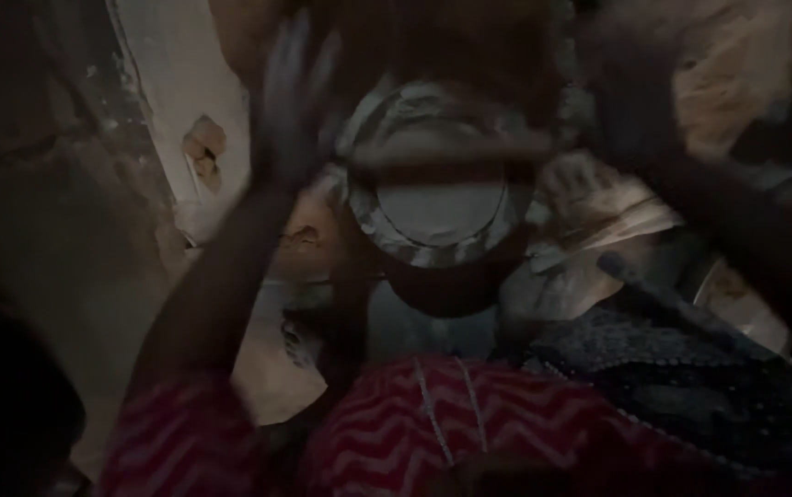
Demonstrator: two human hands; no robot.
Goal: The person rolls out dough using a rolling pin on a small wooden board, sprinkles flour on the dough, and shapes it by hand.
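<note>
The left hand (294,92) is raised with fingers spread, its grip loose and empty, just left of a round metal bowl (437,198). The right hand (626,83) is too blurred to tell its grip.

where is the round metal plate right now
In the head view the round metal plate sits at centre frame, between the blurred left hand and the dark right arm, above the red zigzag cloth.

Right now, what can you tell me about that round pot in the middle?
The pot is round and looks like dull grey metal with dark, streaky marks around its wide rim. It sits upright, seen from above, in the middle of the dim, blurred view. A dark bar crosses its top. The left hand is raised beside its rim, fingers spread; whether it touches the pot cannot be told. What is inside is unclear.
</note>
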